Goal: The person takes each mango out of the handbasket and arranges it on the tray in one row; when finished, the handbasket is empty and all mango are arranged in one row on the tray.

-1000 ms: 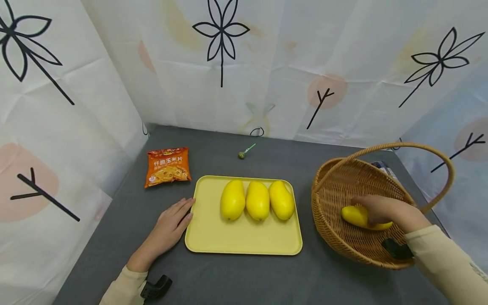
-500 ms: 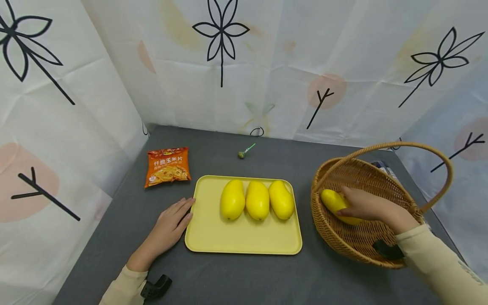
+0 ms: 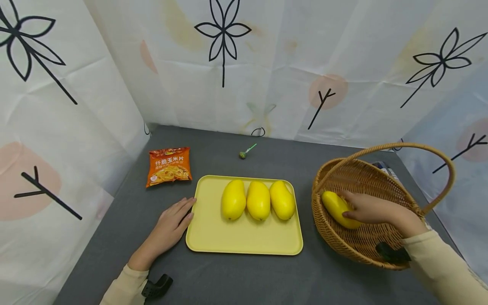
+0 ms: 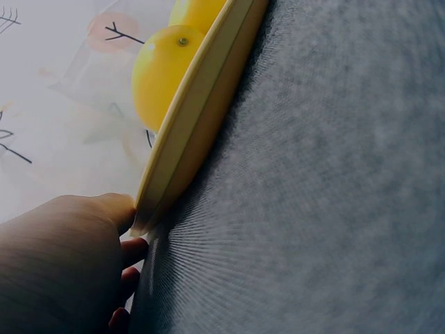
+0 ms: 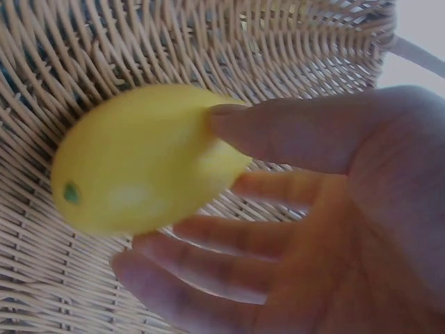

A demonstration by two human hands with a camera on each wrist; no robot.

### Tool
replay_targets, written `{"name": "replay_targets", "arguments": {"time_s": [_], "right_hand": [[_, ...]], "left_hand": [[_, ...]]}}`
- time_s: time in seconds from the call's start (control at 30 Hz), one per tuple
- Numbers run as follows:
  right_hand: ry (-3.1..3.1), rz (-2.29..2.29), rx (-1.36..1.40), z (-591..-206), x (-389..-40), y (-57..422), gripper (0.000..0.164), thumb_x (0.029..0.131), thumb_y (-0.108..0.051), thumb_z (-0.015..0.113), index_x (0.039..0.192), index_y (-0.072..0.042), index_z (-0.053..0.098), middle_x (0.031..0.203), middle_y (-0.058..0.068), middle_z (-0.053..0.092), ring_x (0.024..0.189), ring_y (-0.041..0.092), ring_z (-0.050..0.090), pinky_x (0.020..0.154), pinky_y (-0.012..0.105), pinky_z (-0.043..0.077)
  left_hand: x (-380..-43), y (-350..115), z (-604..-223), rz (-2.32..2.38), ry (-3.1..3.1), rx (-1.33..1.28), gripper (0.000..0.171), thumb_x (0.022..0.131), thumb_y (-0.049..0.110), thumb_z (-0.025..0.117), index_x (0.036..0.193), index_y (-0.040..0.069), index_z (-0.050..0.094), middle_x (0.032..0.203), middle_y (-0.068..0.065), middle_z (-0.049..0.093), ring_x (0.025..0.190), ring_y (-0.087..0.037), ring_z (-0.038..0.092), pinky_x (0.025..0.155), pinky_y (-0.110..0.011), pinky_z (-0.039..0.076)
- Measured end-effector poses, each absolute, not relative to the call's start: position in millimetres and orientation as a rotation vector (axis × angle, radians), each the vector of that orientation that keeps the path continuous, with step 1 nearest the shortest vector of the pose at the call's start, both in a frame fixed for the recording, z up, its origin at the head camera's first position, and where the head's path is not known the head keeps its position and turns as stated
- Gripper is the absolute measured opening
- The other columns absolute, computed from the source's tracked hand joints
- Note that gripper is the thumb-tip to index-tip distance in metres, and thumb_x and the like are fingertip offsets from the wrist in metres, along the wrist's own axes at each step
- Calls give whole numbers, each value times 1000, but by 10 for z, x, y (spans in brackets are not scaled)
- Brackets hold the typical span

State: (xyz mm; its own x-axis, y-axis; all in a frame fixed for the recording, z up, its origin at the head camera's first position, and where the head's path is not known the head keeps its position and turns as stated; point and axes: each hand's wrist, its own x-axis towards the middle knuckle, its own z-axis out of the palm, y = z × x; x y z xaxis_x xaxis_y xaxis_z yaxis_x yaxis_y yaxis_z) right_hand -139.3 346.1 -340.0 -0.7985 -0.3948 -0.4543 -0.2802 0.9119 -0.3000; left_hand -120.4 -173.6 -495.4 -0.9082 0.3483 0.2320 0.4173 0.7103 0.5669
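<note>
Inside the wicker basket, a yellow mango lies against the left wall. My right hand is just to its right. In the right wrist view, the thumb touches the mango's near end while the other fingers extend loosely along its lower side, with a gap before the palm. My left hand rests at the left edge of the yellow tray, its fingers fairly straight and its thumb by the rim. Three more mangoes, a left one, a middle one and a right one, lie side by side on the tray.
An orange snack bag lies behind the tray to the left. Further back is a small lollipop with a green stick. The basket's tall handle arches over its right side. White printed cloth walls enclose the grey tabletop.
My right hand moved the mango leftward inside the basket, then loosened its fingers and drew slightly right, leaving the mango by the left wall. My left hand stays at the tray.
</note>
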Motion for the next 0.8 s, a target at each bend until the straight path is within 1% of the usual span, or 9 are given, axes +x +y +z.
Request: {"name": "replay_targets", "arguments": {"time_s": [0.03,0.13,0.23,0.27,0.43,0.5,0.7,0.8], "right_hand": [[2538,-306,-488,-3395,-1385,3474,68,93,-24,63,140,12,32,129,35,50,110,41,58,88,54,49],[2510,-348,-478,-3396,-1372,3508,70,92,-24,65,142,10,30,121,28,57,102,34,62,81,46,53],[2493,-392,-455,-3418,-1371,3532,75,90,-26,68,144,7,29,116,22,59,98,30,63,75,41,52],[2489,-403,-448,-3425,-1372,3536,77,89,-27,69,144,7,28,116,22,59,98,31,63,75,41,52],[2494,-421,-445,-3467,-1376,3540,81,87,-28,72,146,4,27,124,31,53,103,38,61,78,44,53],[2503,-415,-444,-3470,-1377,3537,81,86,-27,72,146,4,27,127,32,52,104,37,60,80,44,52],[2576,-355,-472,-3353,-1345,3523,78,85,-27,73,142,7,31,125,32,52,101,32,60,77,45,52],[2638,-342,-476,-3247,-1299,3512,76,85,-29,73,140,7,34,123,28,55,99,29,60,74,40,52]], "left_hand": [[-1203,-1734,-4953,-969,-2806,-628,45,102,22,47,145,11,43,147,-12,44,136,-38,37,105,-63,27],[-1200,-1732,-4951,-963,-2809,-630,45,102,22,47,145,10,43,147,-13,44,136,-38,37,105,-62,27],[-1195,-1736,-4951,-964,-2808,-630,45,102,22,48,145,9,44,146,-13,44,136,-38,37,105,-62,28],[-1194,-1737,-4952,-967,-2808,-630,45,102,21,48,145,9,44,147,-13,44,136,-38,37,105,-62,28],[-1198,-1744,-4964,-975,-2804,-630,45,102,21,48,145,10,44,147,-13,44,136,-38,37,105,-63,27],[-1204,-1744,-4971,-967,-2807,-630,45,102,23,48,146,11,43,147,-12,44,136,-37,37,105,-63,27],[-1213,-1746,-4985,-967,-2807,-627,45,102,23,48,146,12,43,147,-11,44,137,-37,37,105,-63,27],[-1216,-1750,-4985,-975,-2802,-624,45,102,23,48,146,12,43,147,-12,44,137,-37,37,105,-63,27]]}}
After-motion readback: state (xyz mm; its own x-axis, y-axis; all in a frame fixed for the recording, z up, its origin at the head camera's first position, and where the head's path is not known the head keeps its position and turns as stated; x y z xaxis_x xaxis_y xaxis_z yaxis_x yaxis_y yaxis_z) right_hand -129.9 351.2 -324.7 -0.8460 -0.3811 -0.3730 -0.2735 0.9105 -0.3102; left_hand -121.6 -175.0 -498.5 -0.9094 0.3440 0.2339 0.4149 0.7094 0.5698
